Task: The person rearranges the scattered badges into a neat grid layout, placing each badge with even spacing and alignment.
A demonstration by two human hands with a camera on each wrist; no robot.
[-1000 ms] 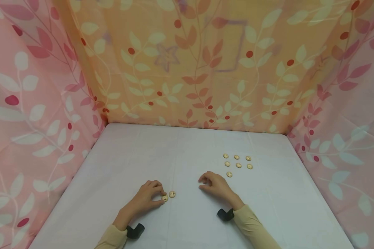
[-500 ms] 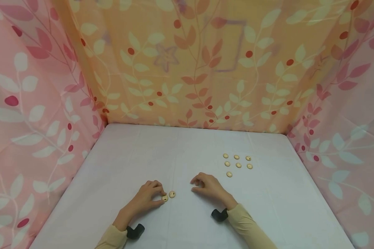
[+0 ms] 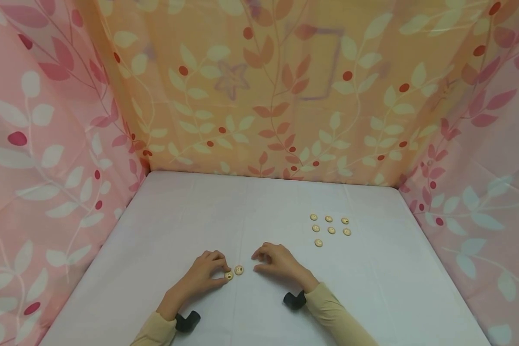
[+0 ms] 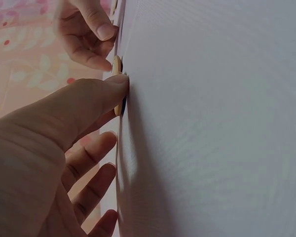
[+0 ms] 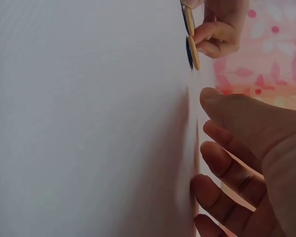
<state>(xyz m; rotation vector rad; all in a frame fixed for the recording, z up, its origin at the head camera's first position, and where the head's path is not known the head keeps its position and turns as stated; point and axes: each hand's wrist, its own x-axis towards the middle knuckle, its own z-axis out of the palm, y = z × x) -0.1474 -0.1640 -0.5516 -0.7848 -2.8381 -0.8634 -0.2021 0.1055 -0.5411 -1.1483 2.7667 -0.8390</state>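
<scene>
Thumb and forefinger of my left hand (image 3: 205, 274) pinch a small, round, pale wooden disc (image 3: 228, 276) by its edges, low on the white table. A dark face-like mark shows on its top. Just to its right lies a second disc (image 3: 239, 270) with a similar mark; the right wrist view shows this disc (image 5: 194, 52) edge-on, flat on the cloth. To the right of that pair, my right hand (image 3: 278, 261) hovers close over the table, fingers loosely bent and thumb apart, holding nothing. Its thumb and fingertips (image 5: 209, 96) point toward the second disc.
Several more discs (image 3: 331, 230) lie in loose rows at the right back of the white-covered table (image 3: 190, 206). Floral curtains (image 3: 259, 96) enclose the back and both sides. Black wrist mounts (image 3: 295, 301) sit below both wrists.
My right hand has moved left across the table, away from the rows of discs and closer to the pair. The left hand and its disc have stayed in place.
</scene>
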